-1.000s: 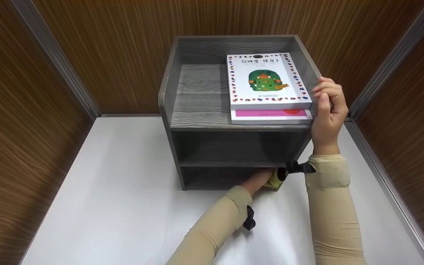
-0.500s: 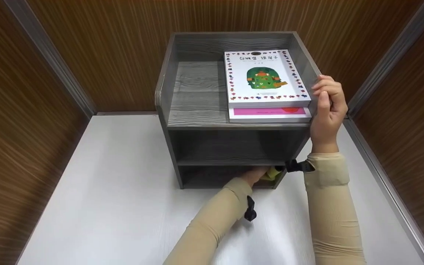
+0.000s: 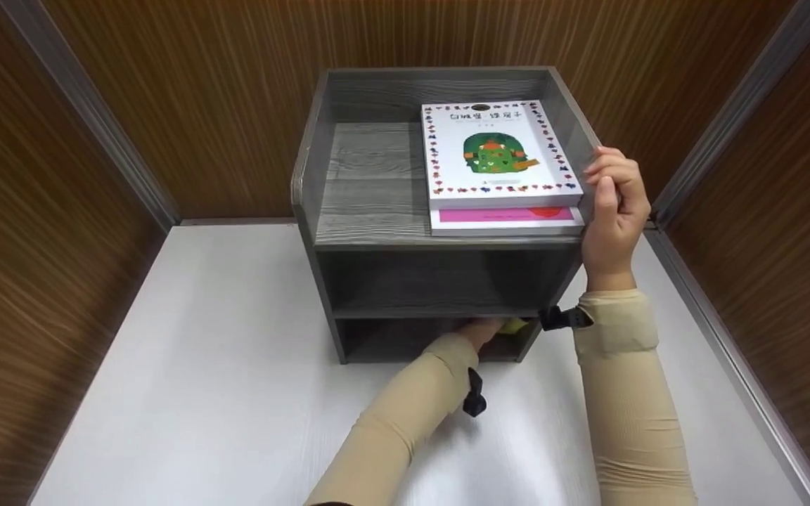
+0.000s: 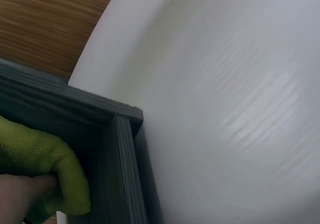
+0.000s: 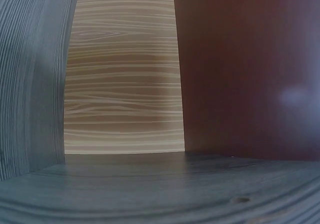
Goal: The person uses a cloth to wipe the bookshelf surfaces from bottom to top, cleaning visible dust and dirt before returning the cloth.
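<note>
A grey wood-grain shelf unit (image 3: 377, 169) stands on the white surface. My left hand (image 3: 481, 332) reaches into its lowest compartment, the fingers hidden under the board above. In the left wrist view, that hand holds a bunched green cloth (image 4: 75, 184), its thumb (image 4: 42, 184) pressed against the fabric near the compartment's side wall. Only a small bit of the cloth (image 3: 515, 325) shows in the head view. My right hand (image 3: 617, 211) grips the top edge of the unit's right side panel, fingers curled over it.
Two books lie stacked on the top shelf: a white picture book (image 3: 503, 151) above one with a pink band (image 3: 503, 215). The middle compartment (image 3: 433, 281) sits between them and the lowest one. Brown wood-grain walls (image 3: 236, 105) enclose the white surface (image 3: 201, 365).
My left hand has moved deeper into the lowest compartment with the cloth, so less of both shows. The right hand keeps its grip on the panel. The view has shifted slightly.
</note>
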### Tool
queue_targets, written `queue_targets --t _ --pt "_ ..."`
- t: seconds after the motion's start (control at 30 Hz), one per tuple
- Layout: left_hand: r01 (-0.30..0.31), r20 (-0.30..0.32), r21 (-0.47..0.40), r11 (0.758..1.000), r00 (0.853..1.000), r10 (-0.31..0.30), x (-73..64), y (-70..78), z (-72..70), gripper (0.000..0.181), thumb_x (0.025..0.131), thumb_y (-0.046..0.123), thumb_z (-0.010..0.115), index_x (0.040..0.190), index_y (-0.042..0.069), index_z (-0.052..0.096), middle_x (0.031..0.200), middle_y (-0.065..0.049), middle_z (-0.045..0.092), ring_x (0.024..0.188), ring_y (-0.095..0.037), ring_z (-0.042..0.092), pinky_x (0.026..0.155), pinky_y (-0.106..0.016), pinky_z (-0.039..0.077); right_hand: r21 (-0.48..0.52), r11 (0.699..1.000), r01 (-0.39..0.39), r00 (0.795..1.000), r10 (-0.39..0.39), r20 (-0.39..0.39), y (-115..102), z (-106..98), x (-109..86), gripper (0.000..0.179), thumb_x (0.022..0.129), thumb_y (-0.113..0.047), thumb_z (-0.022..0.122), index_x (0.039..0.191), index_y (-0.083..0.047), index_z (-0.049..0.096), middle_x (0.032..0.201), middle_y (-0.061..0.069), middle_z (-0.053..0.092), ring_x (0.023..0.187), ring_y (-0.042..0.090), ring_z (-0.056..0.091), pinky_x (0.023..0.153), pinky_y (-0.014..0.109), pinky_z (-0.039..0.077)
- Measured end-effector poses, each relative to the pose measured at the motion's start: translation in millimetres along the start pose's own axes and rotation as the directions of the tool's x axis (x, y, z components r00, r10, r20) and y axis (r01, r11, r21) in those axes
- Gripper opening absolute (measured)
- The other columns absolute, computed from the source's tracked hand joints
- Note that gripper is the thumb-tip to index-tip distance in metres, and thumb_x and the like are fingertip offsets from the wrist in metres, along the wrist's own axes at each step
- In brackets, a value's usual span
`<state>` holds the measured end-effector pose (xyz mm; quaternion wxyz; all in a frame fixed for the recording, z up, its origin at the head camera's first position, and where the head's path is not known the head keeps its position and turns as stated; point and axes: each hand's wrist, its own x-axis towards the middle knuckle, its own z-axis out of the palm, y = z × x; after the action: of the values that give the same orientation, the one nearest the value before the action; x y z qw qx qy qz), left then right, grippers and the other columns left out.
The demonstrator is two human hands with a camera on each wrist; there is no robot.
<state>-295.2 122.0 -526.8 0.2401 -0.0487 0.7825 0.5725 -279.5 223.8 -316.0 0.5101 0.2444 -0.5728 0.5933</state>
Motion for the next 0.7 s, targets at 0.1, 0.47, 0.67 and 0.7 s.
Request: queue_targets --t 0.1,0.47,0.67,0.7 --pt "-0.11 0.016 -0.024 0.994 0.994 0.111 1.8 -4.9 7.5 0.079 0.077 0.076 0.035 0.126 0.014 0.039 0.106 0.002 0.04 0.094 -0.013 0.042 0.087 -0.03 0.035 0.012 1.0 0.004 1.0 -0.004 -0.009 0 2 0.2 0.016 0.081 0.004 0.038 0.075 0.018 0.045 0.08 0.01 0.056 0.103 0.031 0.051 0.101 0.045 0.031" --pt "-0.298 0.085 -0.438 0.848 0.925 0.369 -11.7 -9.5 38.8 0.044 0.096 0.044 0.043 0.061 0.017 0.042 0.051 0.002 0.039 0.042 -0.012 0.034 0.043 -0.027 0.031 -0.004 1.0 -0.008 1.0 0.008 -0.009 0 -1 0.4 0.017 0.081 0.003 0.038 0.075 0.018 0.045 0.08 0.009 0.056 0.103 0.031 0.051 0.101 0.044 0.031" --pt "-0.284 0.134 -0.463 0.84 0.914 0.383 -11.3 -11.8 33.6 0.05 0.096 0.044 0.042 0.054 0.016 0.037 0.047 0.003 0.035 0.04 -0.011 0.029 0.04 -0.028 0.026 0.009 1.0 -0.003 1.0 0.003 -0.016 0 2 0.0 0.017 0.08 0.004 0.038 0.075 0.018 0.045 0.08 0.009 0.056 0.103 0.032 0.051 0.101 0.044 0.031" --pt "-0.274 0.148 -0.469 0.839 0.913 0.381 -9.8 -12.6 32.2 0.051 0.095 0.045 0.042 0.054 0.016 0.036 0.048 0.003 0.034 0.04 -0.012 0.028 0.04 -0.028 0.025 0.012 1.0 -0.003 1.0 0.003 -0.017 0 2 -0.2 0.017 0.08 0.004 0.038 0.075 0.018 0.045 0.08 0.009 0.056 0.103 0.032 0.051 0.101 0.044 0.031"
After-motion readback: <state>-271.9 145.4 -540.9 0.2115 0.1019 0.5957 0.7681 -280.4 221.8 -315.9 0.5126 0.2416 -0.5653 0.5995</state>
